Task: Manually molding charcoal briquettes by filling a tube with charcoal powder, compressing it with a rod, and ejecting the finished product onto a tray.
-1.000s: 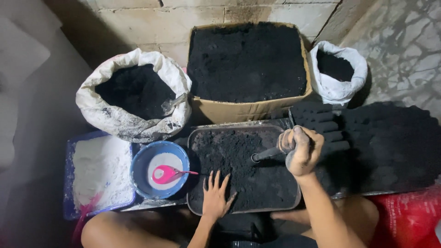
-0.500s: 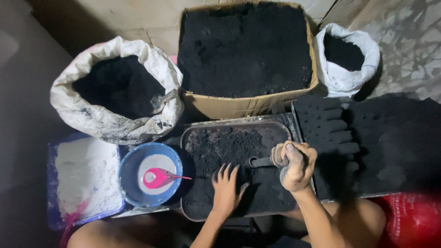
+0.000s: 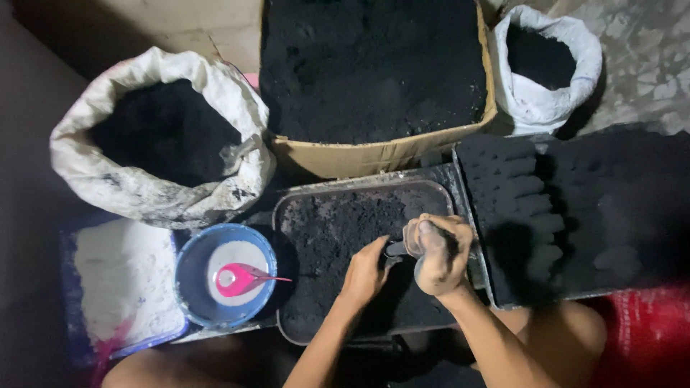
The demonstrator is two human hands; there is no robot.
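While over the black-powder tray (image 3: 323, 215), right hand (image 3: 440, 255) fingers clenched around a metal tool (image 3: 397, 249), left hand (image 3: 365, 271) fingers curled at its tip.

Makeshift charcoal-briquette workshop, floor level: white sacks (image 3: 154, 136) and cardboard box (image 3: 374, 79) full of black powder, metal mixing tray (image 3: 345, 237), rows of pressed black briquettes (image 3: 575, 208), bare concrete wall.

A small metal mould (image 3: 402, 248), grey and soot-smeared, lies roughly level above the tray's (image 3: 316, 197) three o'clock side. The tray is a dark rounded rectangle, heaped with loose black powder (image 3: 338, 230).
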